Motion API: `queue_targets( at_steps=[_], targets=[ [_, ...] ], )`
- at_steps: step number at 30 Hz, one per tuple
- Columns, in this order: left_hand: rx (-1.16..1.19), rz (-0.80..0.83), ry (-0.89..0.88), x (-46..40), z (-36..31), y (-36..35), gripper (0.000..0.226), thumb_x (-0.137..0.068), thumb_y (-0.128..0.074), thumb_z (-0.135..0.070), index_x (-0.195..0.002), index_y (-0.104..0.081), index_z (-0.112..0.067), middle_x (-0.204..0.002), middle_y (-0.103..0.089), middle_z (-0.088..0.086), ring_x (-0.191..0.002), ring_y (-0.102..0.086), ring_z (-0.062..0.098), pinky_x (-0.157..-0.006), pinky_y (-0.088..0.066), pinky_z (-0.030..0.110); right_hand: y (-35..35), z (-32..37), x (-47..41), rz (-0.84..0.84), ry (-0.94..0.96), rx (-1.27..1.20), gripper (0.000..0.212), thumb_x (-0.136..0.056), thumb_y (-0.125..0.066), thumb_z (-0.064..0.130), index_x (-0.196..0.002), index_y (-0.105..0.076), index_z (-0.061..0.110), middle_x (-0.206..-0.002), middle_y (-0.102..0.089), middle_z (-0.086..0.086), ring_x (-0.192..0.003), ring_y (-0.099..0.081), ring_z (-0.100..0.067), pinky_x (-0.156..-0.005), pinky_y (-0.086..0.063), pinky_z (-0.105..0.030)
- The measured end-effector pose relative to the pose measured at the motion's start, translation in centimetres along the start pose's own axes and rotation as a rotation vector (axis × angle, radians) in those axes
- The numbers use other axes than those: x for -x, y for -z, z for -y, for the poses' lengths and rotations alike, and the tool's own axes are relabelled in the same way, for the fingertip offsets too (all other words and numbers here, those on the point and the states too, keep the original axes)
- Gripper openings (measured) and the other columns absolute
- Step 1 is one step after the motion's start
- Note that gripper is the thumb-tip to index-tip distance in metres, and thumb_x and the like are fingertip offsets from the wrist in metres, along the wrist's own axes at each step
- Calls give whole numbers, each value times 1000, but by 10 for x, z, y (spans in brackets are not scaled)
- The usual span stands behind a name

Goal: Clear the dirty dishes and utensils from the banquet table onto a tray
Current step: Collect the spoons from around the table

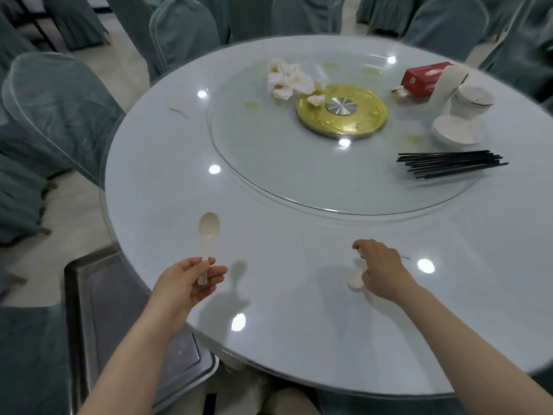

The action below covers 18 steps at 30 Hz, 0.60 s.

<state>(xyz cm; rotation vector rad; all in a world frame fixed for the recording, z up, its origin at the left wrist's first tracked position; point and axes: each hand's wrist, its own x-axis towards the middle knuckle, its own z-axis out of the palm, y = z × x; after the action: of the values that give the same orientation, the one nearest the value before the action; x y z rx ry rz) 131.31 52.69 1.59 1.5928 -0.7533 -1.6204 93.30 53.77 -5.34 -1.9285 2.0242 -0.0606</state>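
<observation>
We look down from head height at a round white banquet table (299,295) with a glass turntable (269,163) at its middle.

Our left hand (187,284), at about 7 o'clock over the table's near edge, is turned palm up with its thumb and fingers pinching the handle of a cream soup spoon (208,235); the bowl of this spoon points away from us, raised above the tabletop.

Our right hand (378,269), at about 5 o'clock, is palm down with its fingers curled onto a second cream spoon (356,281) that lies on the table. We cannot tell whether the fingers have closed round it or only touch it, since the hand covers most of the spoon.

A metal tray (101,295) sits below the table's edge at 8 o'clock, partly tucked under it.

On the turntable, a bundle of black chopsticks (452,167) lies at 3 o'clock. Past it, at 2 o'clock, stand two stacks of white bowls (454,131), with a red box (425,79) just beyond them. Crumpled tissues (287,79) lie at 12 o'clock beside a gold centre disc (341,113). Grey-green covered chairs (57,109) ring the table.
</observation>
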Motion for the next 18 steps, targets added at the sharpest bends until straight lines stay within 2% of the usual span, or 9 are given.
queue_targets(
  at_steps=[3, 5, 7, 9, 12, 15, 18],
  targets=[
    [-8, -8, 7, 3, 1, -7, 12, -97, -52, -13, -103, -61, -7, -87, -76, 9, -74, -73, 15, -72, -50, 29, -15, -11, 5, 88, 28, 103, 68, -81, -52, 14, -145, -28, 23, -127, -39, 0, -119, -40, -23, -97, -25, -34],
    [-18, -13, 14, 5, 2, -11, 12, -97, -52, -13, -103, -61, -6, -86, -76, 9, -74, -73, 15, -72, -50, 29, -26, -14, 5, 105, 71, 123, 61, -92, -42, 26, -150, -21, 23, -127, -38, 0, -118, -39, -22, -98, -24, -34],
    [-25, -12, 24, 7, 3, -14, 13, -98, -51, -12, -103, -61, -6, -86, -76, 9, -74, -73, 15, -72, -51, 29, -34, -17, 6, 110, 99, 106, 55, -99, -32, 30, -151, -19, 24, -125, -39, 0, -116, -40, -22, -99, -25, -35],
    [-36, -8, 32, 8, 4, -19, 13, -98, -51, -12, -103, -61, -6, -85, -76, 9, -73, -73, 15, -71, -51, 29, -36, -18, 7, 101, 95, 57, 52, -100, -31, 26, -152, -21, 26, -125, -41, 0, -115, -40, -21, -98, -24, -33],
    [-57, 5, 43, 10, 6, -27, 12, -98, -50, -11, -101, -61, -5, -83, -76, 9, -71, -73, 15, -71, -50, 29, -34, -19, 7, 68, 116, 43, 57, -97, -40, 17, -151, -24, 29, -128, -41, 0, -115, -40, -22, -93, -23, -29],
    [-78, 20, 43, 12, 8, -27, 12, -98, -50, -11, -101, -61, -5, -83, -76, 9, -72, -73, 15, -71, -51, 29, -30, -19, 6, 19, 205, -1, 56, -94, -46, 8, -145, -40, 31, -128, -47, 0, -111, -43, -25, -86, -26, -26],
    [-78, 5, 39, 12, 9, -21, 13, -98, -50, -10, -102, -61, -5, -85, -76, 10, -73, -73, 15, -71, -50, 29, -22, -19, 2, 99, 218, -82, 47, -93, -50, 8, -133, -56, 32, -128, -44, 1, -110, -44, -24, -94, -34, -27]
  ],
)
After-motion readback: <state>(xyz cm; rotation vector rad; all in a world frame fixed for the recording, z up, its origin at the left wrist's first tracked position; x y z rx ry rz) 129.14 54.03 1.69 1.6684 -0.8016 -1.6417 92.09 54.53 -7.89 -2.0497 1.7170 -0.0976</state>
